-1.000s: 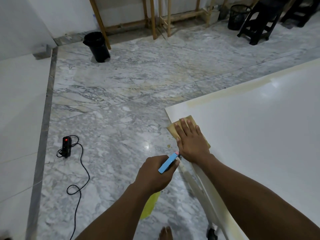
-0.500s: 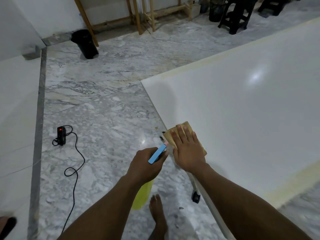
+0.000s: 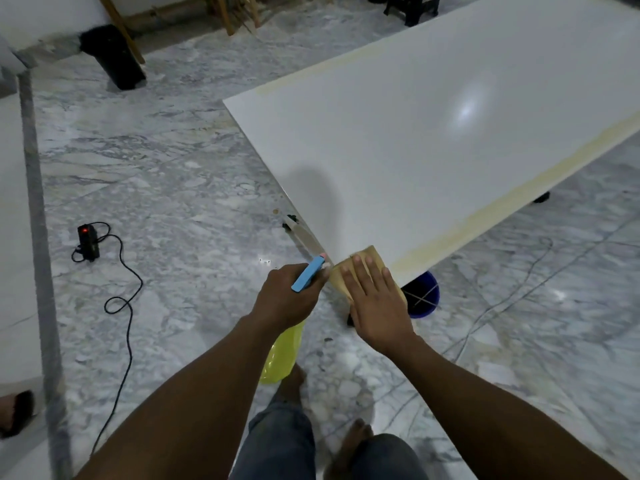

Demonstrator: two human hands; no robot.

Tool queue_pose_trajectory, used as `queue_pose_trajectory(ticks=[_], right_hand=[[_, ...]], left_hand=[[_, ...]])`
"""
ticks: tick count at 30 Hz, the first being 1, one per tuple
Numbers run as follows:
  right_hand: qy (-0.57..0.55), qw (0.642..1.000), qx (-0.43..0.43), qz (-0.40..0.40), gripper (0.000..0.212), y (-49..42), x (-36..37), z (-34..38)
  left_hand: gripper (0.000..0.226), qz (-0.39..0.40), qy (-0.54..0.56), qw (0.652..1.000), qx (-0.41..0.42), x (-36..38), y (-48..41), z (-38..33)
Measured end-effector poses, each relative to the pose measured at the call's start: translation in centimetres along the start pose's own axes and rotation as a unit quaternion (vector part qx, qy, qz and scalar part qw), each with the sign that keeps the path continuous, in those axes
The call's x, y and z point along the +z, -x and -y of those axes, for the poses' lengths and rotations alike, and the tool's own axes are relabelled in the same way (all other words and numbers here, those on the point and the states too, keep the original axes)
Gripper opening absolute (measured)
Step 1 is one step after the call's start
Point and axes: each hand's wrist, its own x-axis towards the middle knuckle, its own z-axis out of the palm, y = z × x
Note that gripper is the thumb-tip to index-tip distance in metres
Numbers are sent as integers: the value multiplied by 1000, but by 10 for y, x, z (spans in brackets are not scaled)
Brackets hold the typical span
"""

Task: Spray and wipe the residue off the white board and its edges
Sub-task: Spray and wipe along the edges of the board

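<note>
**One board, one cloth, one bottle: both hands at the near corner**

Two hands are working at the near corner of the single white board (image 3: 433, 133). The right hand (image 3: 375, 303) is lying flat with its fingers straight, pressing one tan cloth (image 3: 369, 256) onto that corner. The left hand (image 3: 287, 296) is gripping one spray bottle (image 3: 308, 273) at its blue trigger, just beside the board's left edge.

The right hand is covering most of the cloth, and the bottle's yellow body is showing only below the wrist. One blue bucket (image 3: 424, 294) is sitting half hidden under the corner. The board's far end is running out of view.

A yellowish residue band (image 3: 502, 199) is running along the right edge. Left of the board the marble floor (image 3: 173, 168) is lying open, with one power strip (image 3: 88, 237) and its looping cable. One black bin (image 3: 114, 57) is standing well apart.
</note>
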Motion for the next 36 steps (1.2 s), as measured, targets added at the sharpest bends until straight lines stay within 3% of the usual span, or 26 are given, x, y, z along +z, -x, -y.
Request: queue_pose_trajectory(ticks=[5, 7, 9, 10, 11, 13, 14, 15, 17, 27, 31, 33, 35, 36], right_hand=[[-67, 997, -31, -26, 62, 61, 20, -13], [-165, 985, -30, -47, 57, 86, 12, -17], [-327, 939, 71, -78, 46, 98, -24, -12], [-427, 885, 158, -94, 39, 94, -44, -9], [-539, 794, 266, -91, 33, 82, -63, -10], [-732, 560, 387, -13, 40, 53, -96, -18], [-791, 471, 390, 17, 47, 39, -109, -20], [-826, 417, 377, 26, 48, 25, -122, -20], [-853, 382, 354, 36, 46, -3, -142, -14], [-856, 408, 293, 121, 43, -176, -156, 52], [-824, 451, 310, 148, 42, -245, -158, 70], [-786, 507, 333, 119, 38, -289, -166, 74], [-703, 616, 350, 71, 32, -339, -172, 78], [-642, 688, 335, 46, 29, -364, -174, 81]], left_hand=[[47, 1, 10, 1000, 7, 9, 19, -13], [48, -1, 5, 1000, 8, 5, 21, -15], [45, -1, 4, 1000, 11, -1, 21, -18], [44, 0, 5, 1000, 13, -4, 21, -20], [44, 2, 7, 1000, 15, -7, 20, -21], [45, 4, 5, 1000, 23, -15, 17, -25], [46, 7, -2, 1000, 29, -20, 14, -25], [47, 10, -11, 999, 35, -25, 11, -26], [47, 15, -24, 998, 50, -35, 3, -26], [51, 33, -89, 990, 103, -128, -94, 3], [57, 43, -138, 985, 98, -168, -148, 22], [54, 39, -106, 989, 95, -187, -175, 27], [50, 27, -63, 993, 91, -204, -202, 33], [49, 18, -46, 995, 89, -211, -214, 37]])
